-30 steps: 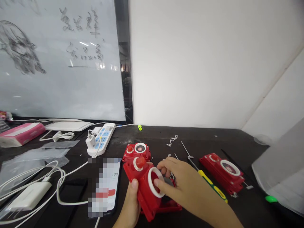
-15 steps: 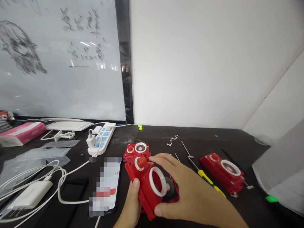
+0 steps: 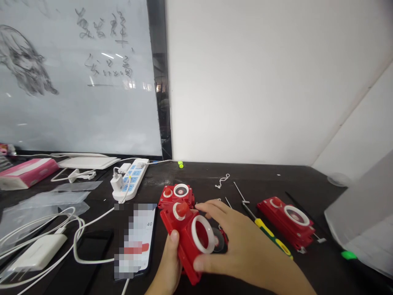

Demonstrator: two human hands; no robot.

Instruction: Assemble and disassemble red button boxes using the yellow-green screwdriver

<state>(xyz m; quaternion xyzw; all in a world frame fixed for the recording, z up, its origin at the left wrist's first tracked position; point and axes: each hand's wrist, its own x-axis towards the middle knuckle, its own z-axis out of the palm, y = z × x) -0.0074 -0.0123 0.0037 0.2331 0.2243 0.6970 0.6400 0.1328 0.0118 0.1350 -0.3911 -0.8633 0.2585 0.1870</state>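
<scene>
A red plastic box [image 3: 184, 237] with a red knob and a white ring on its face stands tilted on the dark table. My left hand [image 3: 167, 266] grips its left side, thumb on the front. My right hand [image 3: 236, 250] wraps round its right side, thumb at the lower corner and fingers over the top edge. Behind the ring lies a dark round part [image 3: 218, 241]. A second red box [image 3: 176, 194] sits just behind the held one, and a third red box [image 3: 288, 221] lies to the right.
A yellow-handled screwdriver [image 3: 270, 237] lies between the boxes, with thin metal rods and a white string [image 3: 222, 180] beyond. A phone [image 3: 135, 241], white cables, a charger [image 3: 38, 252], a power strip [image 3: 130, 180], plastic bags and a pink box [image 3: 27, 172] fill the left. A whiteboard stands behind.
My right hand moved from poking inside the white ring to clasping the box's right side and lower corner. The box stays tilted in my left hand.
</scene>
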